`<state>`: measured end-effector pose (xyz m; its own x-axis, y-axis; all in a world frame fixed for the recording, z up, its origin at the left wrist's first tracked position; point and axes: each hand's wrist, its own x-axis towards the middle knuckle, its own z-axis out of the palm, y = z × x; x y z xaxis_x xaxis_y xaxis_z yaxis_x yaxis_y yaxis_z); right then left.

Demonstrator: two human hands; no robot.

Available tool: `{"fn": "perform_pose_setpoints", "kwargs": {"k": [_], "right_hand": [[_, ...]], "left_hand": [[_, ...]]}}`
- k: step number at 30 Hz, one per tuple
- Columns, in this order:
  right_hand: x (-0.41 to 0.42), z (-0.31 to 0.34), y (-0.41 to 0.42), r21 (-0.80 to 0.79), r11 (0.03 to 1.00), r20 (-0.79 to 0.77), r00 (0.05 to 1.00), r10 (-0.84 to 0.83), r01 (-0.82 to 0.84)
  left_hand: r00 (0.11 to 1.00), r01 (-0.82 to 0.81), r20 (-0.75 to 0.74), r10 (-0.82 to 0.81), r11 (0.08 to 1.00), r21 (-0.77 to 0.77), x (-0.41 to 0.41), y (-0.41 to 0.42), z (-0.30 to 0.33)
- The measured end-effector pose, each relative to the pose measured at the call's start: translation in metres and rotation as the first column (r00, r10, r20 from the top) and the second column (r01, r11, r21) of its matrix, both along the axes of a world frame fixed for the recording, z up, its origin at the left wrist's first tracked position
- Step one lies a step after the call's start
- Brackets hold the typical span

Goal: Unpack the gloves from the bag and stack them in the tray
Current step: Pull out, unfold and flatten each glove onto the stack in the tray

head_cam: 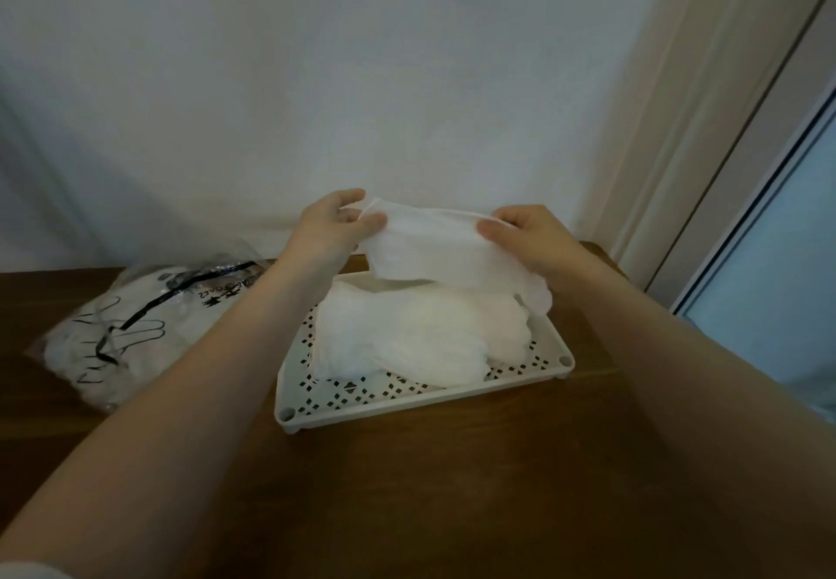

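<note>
A thin translucent white glove [429,248] is stretched between my two hands above the far side of the tray. My left hand [334,228] pinches its left edge and my right hand [531,237] pinches its right edge. Below it, a pile of white gloves [416,336] lies in the white perforated tray [398,402]. The clear plastic bag [135,325] with black hand drawings lies flat to the left of the tray, with more white gloves showing inside it.
Everything rests on a brown wooden table [452,488] against a white wall [362,81]. A window frame [746,216] runs down the right side. The table's right edge is close to the tray.
</note>
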<state>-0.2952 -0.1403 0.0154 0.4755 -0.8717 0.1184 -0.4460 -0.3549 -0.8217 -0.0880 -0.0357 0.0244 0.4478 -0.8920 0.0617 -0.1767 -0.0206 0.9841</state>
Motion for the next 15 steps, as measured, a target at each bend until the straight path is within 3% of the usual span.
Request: {"fn": "perform_pose_setpoints", "kwargs": {"k": [4,6,9,11,13,15], "right_hand": [[0.006,0.015,-0.019,-0.244,0.967,0.047,0.997,-0.056,0.066],[0.003,0.012,-0.017,-0.340,0.940,-0.025,0.999,-0.027,0.017],[-0.003,-0.014,-0.003,-0.336,0.925,-0.200,0.973,0.111,-0.175],[-0.006,-0.032,0.010,-0.250,0.930,-0.312,0.932,0.187,-0.270],[-0.008,-0.044,0.021,-0.198,0.922,-0.410,0.882,0.230,-0.333],[-0.008,-0.051,0.031,-0.162,0.916,-0.471,0.845,0.254,-0.366]], "left_hand": [[0.978,0.023,0.207,-0.016,0.999,-0.030,0.004,-0.011,0.007],[0.924,0.071,0.379,-0.057,0.997,-0.021,0.008,-0.008,0.001],[0.759,0.156,0.619,-0.203,0.979,0.129,0.014,0.002,-0.022],[0.590,0.177,0.743,-0.318,0.948,0.265,0.015,0.010,-0.036],[0.422,0.172,0.814,-0.400,0.917,0.361,0.018,0.017,-0.048],[0.343,0.183,0.836,-0.427,0.904,0.387,0.021,0.023,-0.055]]}}
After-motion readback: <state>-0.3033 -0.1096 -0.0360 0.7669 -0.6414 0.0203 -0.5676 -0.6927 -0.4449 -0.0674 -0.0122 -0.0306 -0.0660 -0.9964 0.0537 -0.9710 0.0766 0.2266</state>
